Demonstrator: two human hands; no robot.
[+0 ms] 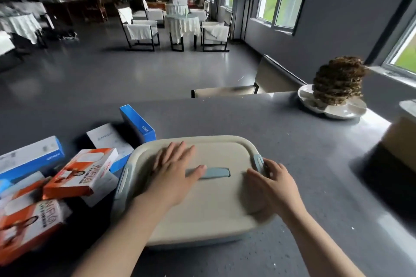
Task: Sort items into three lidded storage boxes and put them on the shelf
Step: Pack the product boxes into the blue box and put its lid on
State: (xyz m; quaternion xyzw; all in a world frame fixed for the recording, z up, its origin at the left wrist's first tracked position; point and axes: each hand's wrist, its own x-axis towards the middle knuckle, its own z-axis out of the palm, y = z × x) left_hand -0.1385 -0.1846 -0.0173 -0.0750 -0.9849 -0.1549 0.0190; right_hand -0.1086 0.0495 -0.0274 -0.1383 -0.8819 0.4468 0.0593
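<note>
A cream storage box [198,207] with its lid on stands on the grey table in front of me. The lid has a pale blue handle [216,173] in its middle and blue side latches. My left hand [175,168] lies flat on the lid, fingers spread, thumb touching the handle. My right hand [272,182] rests at the lid's right edge, fingertips on the right latch [258,162]. To the left lie several product boxes: an orange and white box [83,173], another orange one [29,225], and blue and white boxes [29,157].
A blue box [139,123] stands on edge behind the storage box. A white plate with a brown stacked pile [337,87] sits at the table's far right. A brown cardboard box [398,146] is at the right edge. Chairs and tables stand across the room.
</note>
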